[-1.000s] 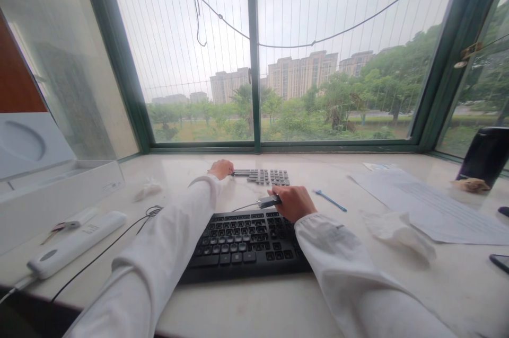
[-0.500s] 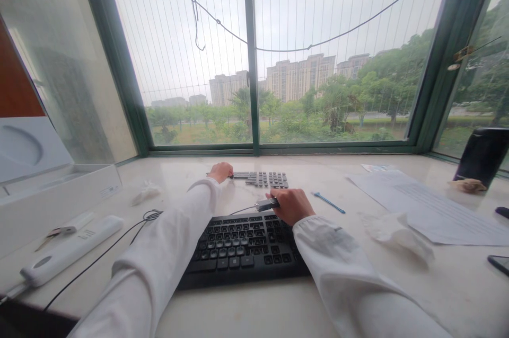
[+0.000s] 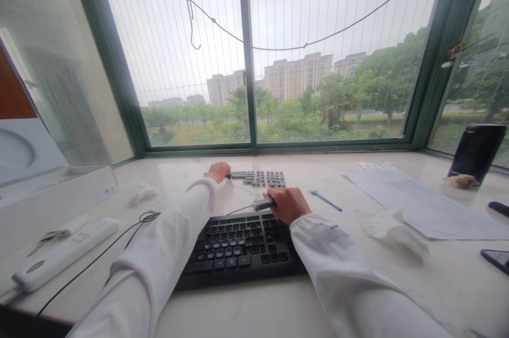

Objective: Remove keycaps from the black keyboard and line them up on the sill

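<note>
Left hand (image 3: 218, 171) rests curled, grasping the end of the flat dark keycap panel (image 3: 260, 178). Right hand (image 3: 289, 204) grips a small grey-black tool (image 3: 263, 203) above the black keyboard (image 3: 238, 245).

Centre of the pale marble sill (image 3: 278, 306) is taken up by the black full-size keyboard (image 3: 238, 245), with a detached block of dark loose keycaps (image 3: 260, 178) just behind it and bare stone between the two. Left side is crowded: open white cardboard box (image 3: 55, 195), long white remote-shaped device (image 3: 59, 253), thin black cable (image 3: 119, 242). To the right, a thin blue stick (image 3: 326, 200), crumpled white tissue (image 3: 393, 229) and printed paper sheets (image 3: 429, 203) lie well apart, leaving open lanes along the front edge.
</note>
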Demonstrator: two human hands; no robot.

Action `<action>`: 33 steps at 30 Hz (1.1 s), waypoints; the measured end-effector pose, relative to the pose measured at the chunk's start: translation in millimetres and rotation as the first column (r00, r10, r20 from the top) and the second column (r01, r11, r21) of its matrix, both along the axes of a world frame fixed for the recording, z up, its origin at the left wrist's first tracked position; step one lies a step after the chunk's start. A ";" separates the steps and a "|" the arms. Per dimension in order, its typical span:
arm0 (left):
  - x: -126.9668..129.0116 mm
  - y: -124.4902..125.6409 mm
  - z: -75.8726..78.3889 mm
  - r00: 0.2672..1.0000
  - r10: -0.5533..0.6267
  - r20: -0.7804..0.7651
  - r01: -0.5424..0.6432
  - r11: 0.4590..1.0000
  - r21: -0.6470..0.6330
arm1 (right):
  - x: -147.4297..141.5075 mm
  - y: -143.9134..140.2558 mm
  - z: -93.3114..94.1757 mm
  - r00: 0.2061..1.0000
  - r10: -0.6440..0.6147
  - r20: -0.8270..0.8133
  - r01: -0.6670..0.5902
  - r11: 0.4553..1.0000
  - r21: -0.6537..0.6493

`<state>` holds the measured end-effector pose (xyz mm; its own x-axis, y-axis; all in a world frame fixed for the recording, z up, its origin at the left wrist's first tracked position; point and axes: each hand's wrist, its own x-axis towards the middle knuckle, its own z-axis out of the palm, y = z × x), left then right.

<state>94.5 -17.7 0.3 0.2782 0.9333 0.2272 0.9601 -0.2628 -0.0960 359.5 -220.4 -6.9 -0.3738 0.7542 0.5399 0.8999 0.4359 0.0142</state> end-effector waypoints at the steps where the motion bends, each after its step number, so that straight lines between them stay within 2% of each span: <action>1: -0.3 0.0 -0.3 1.000 -0.002 0.000 0.002 1.000 0.007 | 0.0 -0.1 0.2 1.000 0.001 0.001 -0.001 1.000 0.000; 15: -13.1 -3.8 3.9 0.994 -0.112 0.015 0.112 0.993 0.025 | -1.5 -4.0 3.1 1.000 -0.023 -0.007 0.022 0.999 -0.044; 33: -6.6 -8.5 1.9 0.997 -0.072 0.017 0.071 0.997 0.025 | -1.5 -0.9 1.8 0.999 -0.045 -0.020 0.043 0.992 -0.121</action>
